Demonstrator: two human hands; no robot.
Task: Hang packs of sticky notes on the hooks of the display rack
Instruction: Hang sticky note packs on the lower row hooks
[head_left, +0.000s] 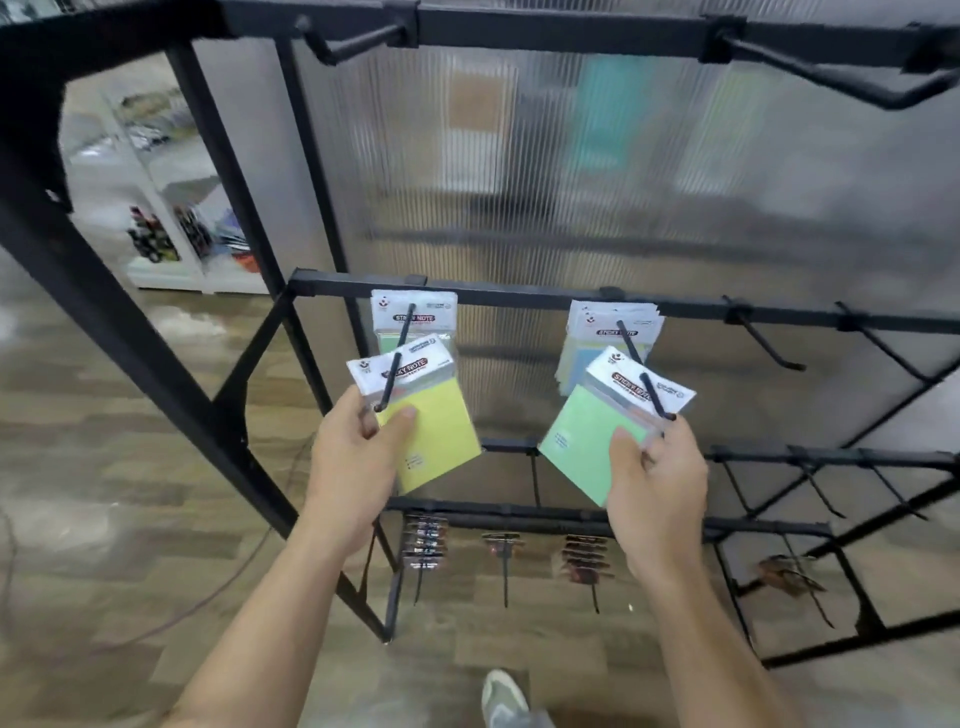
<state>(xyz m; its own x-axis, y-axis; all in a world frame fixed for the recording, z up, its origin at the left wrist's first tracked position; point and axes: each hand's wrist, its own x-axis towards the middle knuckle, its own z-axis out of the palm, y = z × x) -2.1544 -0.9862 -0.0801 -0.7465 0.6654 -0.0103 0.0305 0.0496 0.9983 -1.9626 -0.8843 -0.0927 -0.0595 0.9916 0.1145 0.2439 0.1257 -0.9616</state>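
My left hand (358, 447) pinches a yellow sticky note pack (436, 436) whose white header is threaded on the left hook (397, 358) of the black display rack (519, 297). Behind it on that hook hangs another pack (415, 317). My right hand (657, 467) pinches a green sticky note pack (587, 441), its header threaded on the second hook (641, 364). Several packs (613, 332) hang further back on that hook.
Bare hooks (769, 343) stick out to the right on the same bar, and more on the top bar (358, 44) and lower bars. Small dark items (426, 540) hang on the bottom row. A ribbed translucent panel backs the rack. My shoe (504, 696) is on the wood floor.
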